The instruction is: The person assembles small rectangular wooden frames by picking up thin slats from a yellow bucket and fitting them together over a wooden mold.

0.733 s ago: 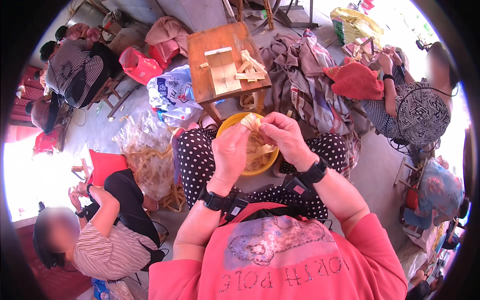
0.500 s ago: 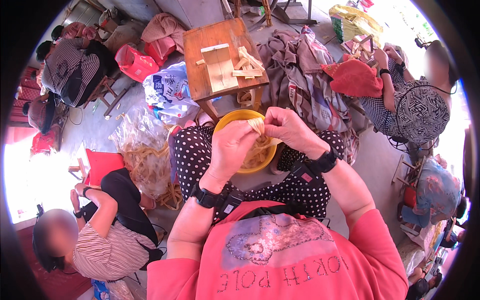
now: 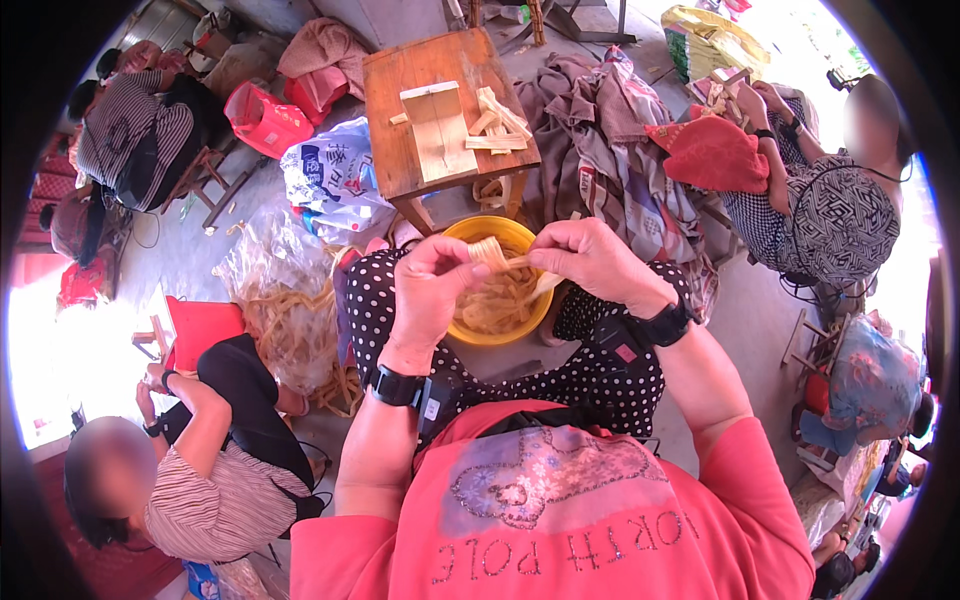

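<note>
Between my hands, over a yellow basin (image 3: 491,338), is a pale yellow, pleated strip bundle (image 3: 488,252). My left hand (image 3: 432,285) pinches its left side between thumb and fingers. My right hand (image 3: 590,262) is closed on the narrow right end of the same bundle, with a loose pale tail showing below the fingers. Inside the basin, between my knees, lie several soft yellowish strips (image 3: 497,303). The exact material of the strips cannot be told.
Beyond the basin stands a wooden stool (image 3: 390,75) bearing a pale board (image 3: 442,140) and folded strips (image 3: 497,125). Plastic bags with more strips (image 3: 290,310) lie at left, a heap of cloth (image 3: 580,130) at right. People sit working on both sides.
My left hand has moved left and slightly down, away from my right hand. The pleated bundle now shows more openly between them. My right hand has shifted slightly right.
</note>
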`<state>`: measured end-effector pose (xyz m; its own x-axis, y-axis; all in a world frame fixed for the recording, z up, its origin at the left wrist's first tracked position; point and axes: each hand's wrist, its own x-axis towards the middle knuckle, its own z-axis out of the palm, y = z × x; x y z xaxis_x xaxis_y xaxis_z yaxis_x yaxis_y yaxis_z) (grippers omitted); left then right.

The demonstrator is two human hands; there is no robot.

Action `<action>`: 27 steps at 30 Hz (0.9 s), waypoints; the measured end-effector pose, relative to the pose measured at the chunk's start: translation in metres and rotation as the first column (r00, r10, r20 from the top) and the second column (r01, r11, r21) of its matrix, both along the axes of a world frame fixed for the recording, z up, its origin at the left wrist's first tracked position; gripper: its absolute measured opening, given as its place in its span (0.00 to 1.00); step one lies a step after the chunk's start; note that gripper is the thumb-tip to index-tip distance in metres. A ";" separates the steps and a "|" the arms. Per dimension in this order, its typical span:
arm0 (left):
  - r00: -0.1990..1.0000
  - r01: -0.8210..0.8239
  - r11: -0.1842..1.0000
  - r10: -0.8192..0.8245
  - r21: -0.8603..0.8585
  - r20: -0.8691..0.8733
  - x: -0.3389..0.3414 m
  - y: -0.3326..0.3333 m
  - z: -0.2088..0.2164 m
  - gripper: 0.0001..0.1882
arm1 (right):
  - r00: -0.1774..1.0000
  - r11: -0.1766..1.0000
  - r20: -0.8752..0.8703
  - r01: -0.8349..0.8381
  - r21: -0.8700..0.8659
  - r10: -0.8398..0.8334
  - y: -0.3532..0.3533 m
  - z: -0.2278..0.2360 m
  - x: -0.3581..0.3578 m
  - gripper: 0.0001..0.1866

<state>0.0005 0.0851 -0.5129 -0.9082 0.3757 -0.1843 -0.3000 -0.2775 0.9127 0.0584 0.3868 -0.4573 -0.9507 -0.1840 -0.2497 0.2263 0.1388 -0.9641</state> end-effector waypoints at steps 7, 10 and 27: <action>0.996 0.057 0.993 -0.064 -0.104 -0.069 -0.013 -0.026 0.007 0.10 | 0.994 0.994 0.014 0.107 -0.015 -0.107 -0.010 -0.008 -0.013 0.12; 0.995 0.027 0.996 -0.034 -0.085 -0.090 -0.027 -0.045 0.009 0.08 | 0.986 0.985 0.031 0.164 -0.060 -0.163 -0.014 -0.013 -0.015 0.13; 0.867 0.495 0.858 -0.498 -0.134 0.016 -0.103 -0.028 0.042 0.23 | 0.998 0.995 -0.030 0.051 0.091 -0.048 -0.037 -0.001 -0.044 0.12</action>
<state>-0.1025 0.0566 -0.4713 -0.6114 0.7515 -0.2480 -0.3497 0.0246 0.9366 0.0144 0.3495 -0.4580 -0.9649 -0.1140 -0.2364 0.2081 0.2162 -0.9539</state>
